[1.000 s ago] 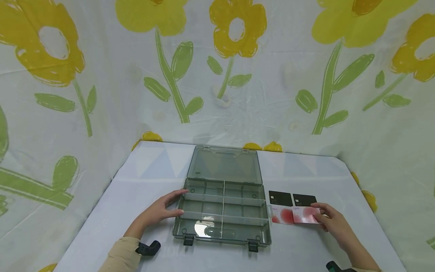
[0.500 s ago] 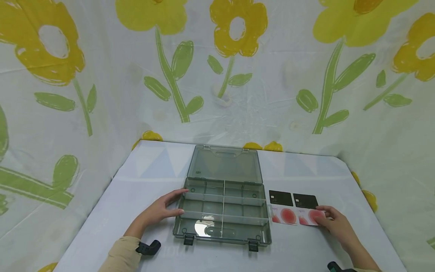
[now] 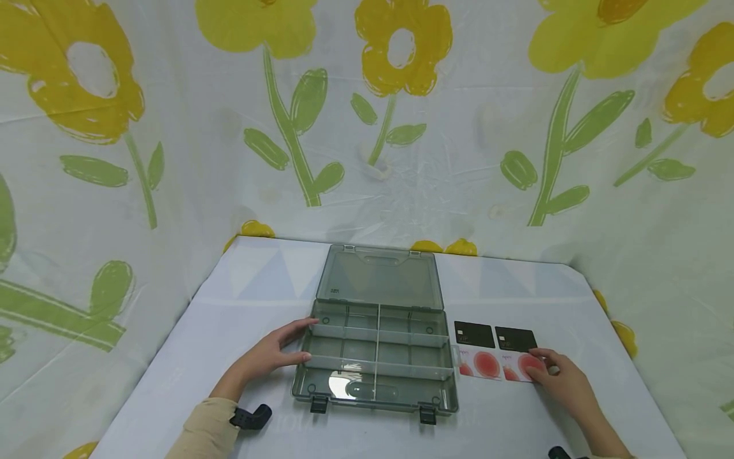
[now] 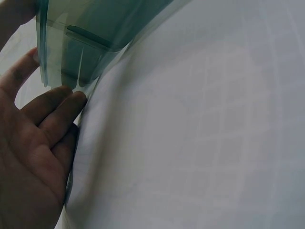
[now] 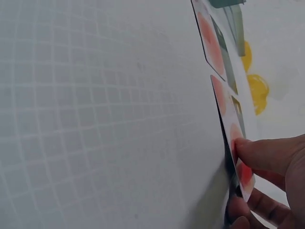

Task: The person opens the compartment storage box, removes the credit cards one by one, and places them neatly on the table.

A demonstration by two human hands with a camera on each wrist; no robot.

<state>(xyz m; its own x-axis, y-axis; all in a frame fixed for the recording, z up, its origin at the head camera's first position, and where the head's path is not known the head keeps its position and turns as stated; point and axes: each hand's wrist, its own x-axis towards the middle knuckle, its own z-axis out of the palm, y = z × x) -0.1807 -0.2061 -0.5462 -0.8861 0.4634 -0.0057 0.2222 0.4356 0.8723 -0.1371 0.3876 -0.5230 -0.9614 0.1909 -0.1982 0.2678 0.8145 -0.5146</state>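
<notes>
A translucent grey-green compartment box [image 3: 376,357] stands on the table with its lid [image 3: 380,278] laid back. My left hand [image 3: 269,352] touches the box's left side, thumb and fingers spread; the left wrist view shows its fingers [image 4: 52,107] against the box wall. Right of the box lie two black cards [image 3: 473,334] in a row, with a white-and-red card [image 3: 479,364] in front of the left one. My right hand [image 3: 564,382] pinches a second white-and-red card [image 5: 230,119] by its right end, thumb on top and fingers beneath.
The box has two front latches [image 3: 427,415] hanging over the tabletop, and white dividers [image 3: 344,333] split it inside. A white table [image 3: 229,319] carries everything. Flower-printed white sheeting [image 3: 436,159] encloses it at the back and sides.
The pinched white-and-red card has moved right, off the neighbouring card's edge, then slightly back left. My right hand went with it. The left hand and the box have stayed put.
</notes>
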